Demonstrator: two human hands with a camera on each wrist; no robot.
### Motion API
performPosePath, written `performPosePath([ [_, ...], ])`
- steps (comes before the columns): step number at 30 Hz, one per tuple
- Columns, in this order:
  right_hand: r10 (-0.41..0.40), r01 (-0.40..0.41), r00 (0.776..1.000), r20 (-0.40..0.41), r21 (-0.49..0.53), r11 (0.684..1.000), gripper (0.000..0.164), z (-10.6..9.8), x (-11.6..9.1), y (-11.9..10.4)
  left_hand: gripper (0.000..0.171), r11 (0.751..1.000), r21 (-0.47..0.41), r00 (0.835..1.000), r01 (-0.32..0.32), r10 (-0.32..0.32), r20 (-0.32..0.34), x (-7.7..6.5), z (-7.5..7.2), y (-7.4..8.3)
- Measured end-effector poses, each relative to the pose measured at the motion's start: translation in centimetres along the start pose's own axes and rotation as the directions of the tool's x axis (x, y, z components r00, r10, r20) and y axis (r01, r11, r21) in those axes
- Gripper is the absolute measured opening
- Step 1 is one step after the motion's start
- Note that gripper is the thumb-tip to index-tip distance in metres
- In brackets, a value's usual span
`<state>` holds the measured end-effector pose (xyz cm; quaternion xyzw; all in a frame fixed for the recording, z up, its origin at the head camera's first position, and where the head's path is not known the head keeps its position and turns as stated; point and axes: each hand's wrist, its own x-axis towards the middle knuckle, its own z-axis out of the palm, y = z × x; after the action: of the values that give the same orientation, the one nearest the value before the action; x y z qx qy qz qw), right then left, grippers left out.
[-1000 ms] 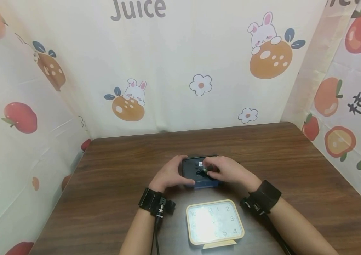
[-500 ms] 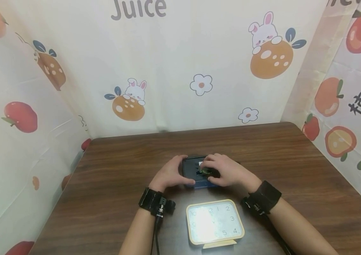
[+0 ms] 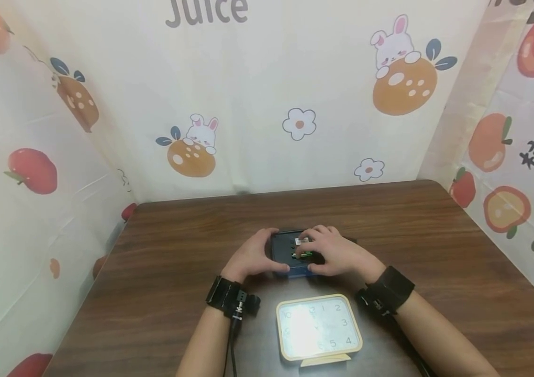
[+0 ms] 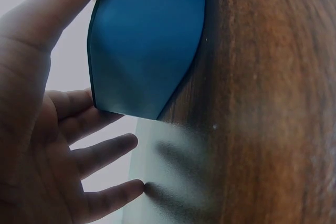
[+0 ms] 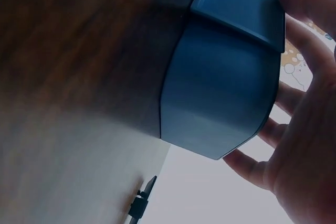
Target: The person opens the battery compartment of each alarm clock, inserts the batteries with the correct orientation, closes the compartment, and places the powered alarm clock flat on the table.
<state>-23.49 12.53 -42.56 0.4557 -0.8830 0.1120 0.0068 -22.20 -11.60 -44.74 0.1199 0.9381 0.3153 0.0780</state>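
Observation:
A blue clock [image 3: 283, 247] with a black back lies face down on the table, its face hidden. My left hand [image 3: 249, 257] grips its left side, thumb at the near corner and index finger at the far one. A small green battery [image 3: 306, 255] lies at the compartment in the black back. My right hand [image 3: 342, 254] bends over the right half: the index fingertip presses at the battery's left end, and the thumb rests on the near edge. Both wrist views show the blue casing [image 4: 147, 45], with the left fingers [image 4: 107, 153] spread below it and the right thumb [image 5: 304, 1] against its edge.
A yellow-framed clock [image 3: 319, 327] stands tilted on the brown wooden table [image 3: 177, 251], close in front of the blue one. Straps with small cameras and cables [image 3: 231, 335] are on both wrists. A fruit-printed curtain [image 3: 257, 94] surrounds the table's back and sides.
The right thumb has come away from the battery to the clock's near edge, and the index finger now bears down on the battery. The left hand keeps its place.

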Motion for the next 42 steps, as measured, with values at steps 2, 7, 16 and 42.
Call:
performPosePath([
  [2,-0.001,0.001,1.0,0.006,-0.014,1.0,0.033,-0.02,-0.02,0.1,0.094,1.0,-0.004,1.0,0.0,0.0,0.0,0.03,0.04,0.04],
  [7,-0.003,0.003,1.0,0.01,-0.023,1.0,0.039,-0.12,0.03,0.21,0.094,1.0,-0.01,1.0,0.007,-0.007,-0.001,0.03,-0.02,0.08],
  [16,0.003,-0.003,1.0,0.011,0.0,1.0,0.055,0.12,-0.09,0.38,0.095,1.0,-0.014,1.0,0.007,-0.007,0.018,0.13,-0.14,0.15],
  [42,0.045,-0.044,0.997,0.062,-0.018,0.999,0.056,-0.03,0.01,-0.02,0.094,0.999,-0.028,1.0,0.025,-0.025,0.017,-0.09,-0.19,0.47],
])
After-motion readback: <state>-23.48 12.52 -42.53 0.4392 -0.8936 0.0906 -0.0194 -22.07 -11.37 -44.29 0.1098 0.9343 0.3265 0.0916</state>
